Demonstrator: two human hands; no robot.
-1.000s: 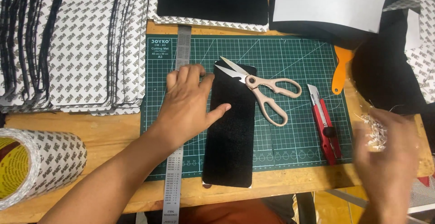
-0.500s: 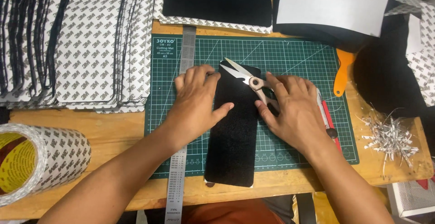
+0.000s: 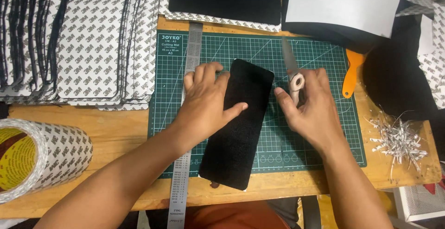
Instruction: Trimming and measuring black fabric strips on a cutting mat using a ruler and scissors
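Head view: left hand (image 3: 204, 106) lies open, pinning black foam piece (image 3: 238, 122) to cutting mat (image 3: 320, 131); right hand (image 3: 310, 111) grips closed scissors (image 3: 292, 69); keep the piece flat, blades clear of fingers.

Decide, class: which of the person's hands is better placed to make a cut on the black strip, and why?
The right hand. It grips the scissors by the handles, blades pointing away, beside the black strip. The left hand lies flat on the strip, pinning it to the green cutting mat.
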